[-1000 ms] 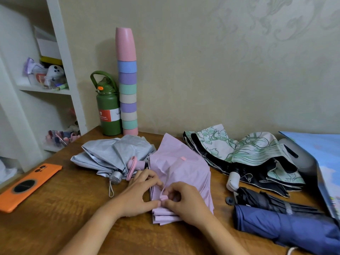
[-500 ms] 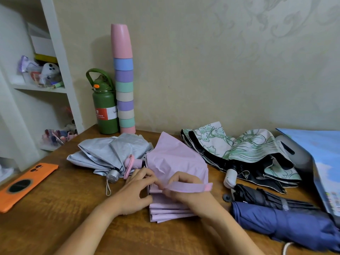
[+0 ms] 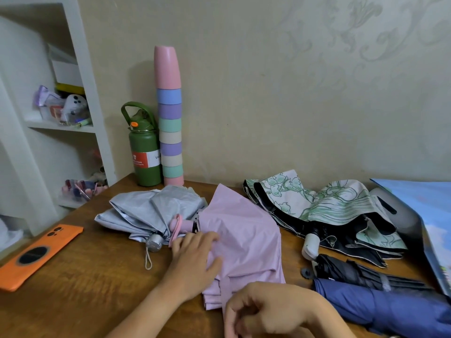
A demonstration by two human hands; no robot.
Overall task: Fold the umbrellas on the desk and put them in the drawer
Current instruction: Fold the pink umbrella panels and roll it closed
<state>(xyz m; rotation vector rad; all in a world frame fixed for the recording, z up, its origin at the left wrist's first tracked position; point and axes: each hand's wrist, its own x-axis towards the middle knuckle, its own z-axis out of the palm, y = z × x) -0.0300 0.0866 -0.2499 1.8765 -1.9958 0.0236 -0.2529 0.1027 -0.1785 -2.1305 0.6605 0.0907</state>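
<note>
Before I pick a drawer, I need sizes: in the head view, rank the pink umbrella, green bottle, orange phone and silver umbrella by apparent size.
1. Pink fabric umbrella
2. Silver-grey fabric umbrella
3. Orange flat phone and green metal bottle: look alike; the phone lies nearer, so unranked.

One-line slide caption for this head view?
Left hand presses flat on the pink umbrella while the right hand pulls its strap toward the desk edge.

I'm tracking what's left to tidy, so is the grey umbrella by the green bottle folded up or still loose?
Still loose. The grey umbrella is collapsed, but its canopy lies spread in slack, unwrapped pleats on the desk, with no strap around it.
</note>
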